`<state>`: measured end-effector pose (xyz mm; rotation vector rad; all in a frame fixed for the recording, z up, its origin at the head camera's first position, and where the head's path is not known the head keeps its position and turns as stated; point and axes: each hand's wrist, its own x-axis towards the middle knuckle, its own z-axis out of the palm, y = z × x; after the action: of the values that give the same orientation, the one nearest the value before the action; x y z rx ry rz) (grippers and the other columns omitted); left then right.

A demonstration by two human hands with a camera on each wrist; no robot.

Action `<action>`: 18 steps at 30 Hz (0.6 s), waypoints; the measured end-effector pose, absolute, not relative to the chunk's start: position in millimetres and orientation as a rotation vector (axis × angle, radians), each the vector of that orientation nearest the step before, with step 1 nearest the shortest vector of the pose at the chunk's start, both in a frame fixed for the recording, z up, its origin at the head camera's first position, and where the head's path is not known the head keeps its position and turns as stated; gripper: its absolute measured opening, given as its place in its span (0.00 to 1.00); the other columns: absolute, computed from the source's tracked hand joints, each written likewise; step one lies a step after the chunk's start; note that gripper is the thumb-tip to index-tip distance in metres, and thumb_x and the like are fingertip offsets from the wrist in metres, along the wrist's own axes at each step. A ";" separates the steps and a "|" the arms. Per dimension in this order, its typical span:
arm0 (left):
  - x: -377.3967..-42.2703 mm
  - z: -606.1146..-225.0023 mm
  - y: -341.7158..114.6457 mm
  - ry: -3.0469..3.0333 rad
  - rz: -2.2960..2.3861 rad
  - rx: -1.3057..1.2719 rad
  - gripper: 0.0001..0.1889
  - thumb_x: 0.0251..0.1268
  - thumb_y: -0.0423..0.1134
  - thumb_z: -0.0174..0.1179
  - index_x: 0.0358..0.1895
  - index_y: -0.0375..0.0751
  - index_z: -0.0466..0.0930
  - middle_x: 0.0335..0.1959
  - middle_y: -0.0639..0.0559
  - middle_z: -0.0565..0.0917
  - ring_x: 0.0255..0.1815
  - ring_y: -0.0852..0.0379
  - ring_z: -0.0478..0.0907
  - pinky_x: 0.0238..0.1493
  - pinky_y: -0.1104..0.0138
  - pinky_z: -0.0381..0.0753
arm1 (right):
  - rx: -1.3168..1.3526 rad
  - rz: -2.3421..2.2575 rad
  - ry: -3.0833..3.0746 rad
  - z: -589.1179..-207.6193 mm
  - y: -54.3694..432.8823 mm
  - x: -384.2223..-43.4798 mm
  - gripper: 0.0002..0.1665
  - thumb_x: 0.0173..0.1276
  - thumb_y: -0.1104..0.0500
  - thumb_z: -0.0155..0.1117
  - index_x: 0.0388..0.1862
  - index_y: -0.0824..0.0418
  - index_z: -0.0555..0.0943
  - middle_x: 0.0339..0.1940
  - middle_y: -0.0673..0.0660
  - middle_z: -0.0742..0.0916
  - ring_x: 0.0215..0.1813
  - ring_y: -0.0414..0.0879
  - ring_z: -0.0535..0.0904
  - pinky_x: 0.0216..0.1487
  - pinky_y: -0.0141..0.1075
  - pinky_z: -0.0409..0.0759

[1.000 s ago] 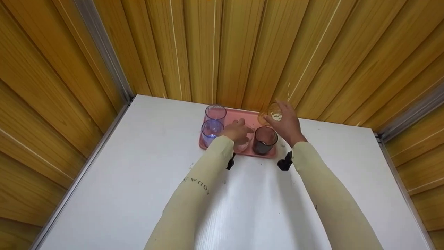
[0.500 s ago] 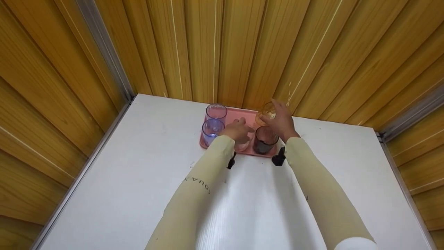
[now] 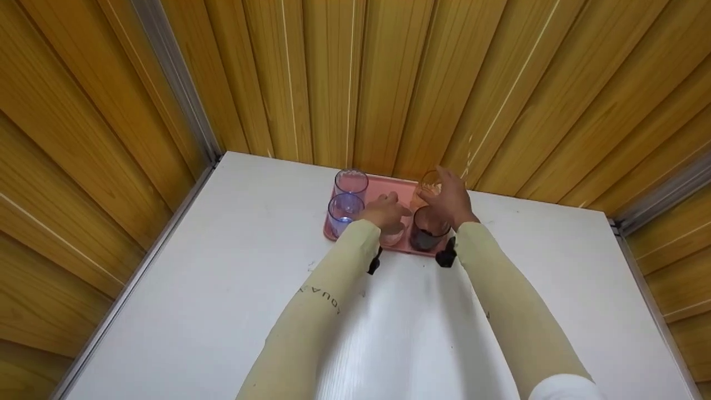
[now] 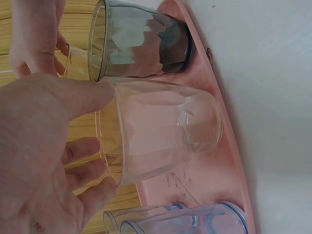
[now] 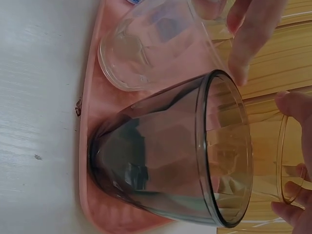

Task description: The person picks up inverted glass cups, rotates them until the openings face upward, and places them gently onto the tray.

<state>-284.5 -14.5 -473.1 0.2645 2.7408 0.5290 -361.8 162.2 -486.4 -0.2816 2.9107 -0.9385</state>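
In the head view, my left hand (image 3: 384,214) is over the front middle of a pink tray (image 3: 383,182). Its thumb and fingertips pinch the rim of a clear glass (image 4: 165,129), which stands on the tray. At the tray's back right corner, my right hand (image 3: 451,199) grips an amber glass (image 5: 268,163) by the rim; the glass base is hidden. A smoky grey glass (image 5: 156,151) stands upright in front of it, beside the clear one. On the tray's left side are a blue glass (image 3: 345,210) and, behind it, a purplish glass (image 3: 351,182).
The tray sits on a white table (image 3: 266,222) close to its back edge. A wood-patterned wall (image 3: 328,83) rises right behind, with more panels (image 3: 61,194) on the left and right. Metal strips (image 3: 172,66) run along the corners.
My right hand has shifted left with the amber glass, bringing it over the tray's back right corner beside the grey glass. The left hand stays at the clear glass. The view has shifted slightly.
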 end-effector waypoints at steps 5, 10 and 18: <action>-283.1 -473.6 -14.5 2.746 0.544 0.258 0.23 0.66 0.45 0.61 0.63 0.70 0.74 0.63 0.54 0.68 0.62 0.54 0.66 0.63 0.52 0.76 | -0.267 -0.963 2.895 -491.6 161.8 -363.8 0.50 0.66 0.45 0.65 0.78 0.56 0.51 0.78 0.61 0.60 0.77 0.60 0.55 0.74 0.58 0.59; -280.6 -472.1 -14.2 2.768 0.497 0.293 0.23 0.66 0.46 0.60 0.64 0.69 0.73 0.63 0.53 0.68 0.62 0.54 0.67 0.64 0.53 0.76 | -0.228 -0.998 2.864 -497.4 163.7 -365.1 0.51 0.65 0.43 0.65 0.79 0.55 0.50 0.78 0.60 0.59 0.77 0.60 0.56 0.74 0.58 0.59; -277.9 -470.5 -12.9 2.754 0.541 0.265 0.24 0.66 0.44 0.61 0.63 0.70 0.74 0.64 0.55 0.68 0.64 0.54 0.66 0.64 0.53 0.76 | -0.199 -1.021 2.838 -508.6 165.1 -365.9 0.52 0.65 0.42 0.65 0.79 0.55 0.49 0.79 0.60 0.58 0.78 0.60 0.54 0.74 0.60 0.58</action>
<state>-277.9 -12.9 -470.5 0.2647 2.7543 0.5406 -365.9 165.1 -508.6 -0.1994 2.8382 -1.0213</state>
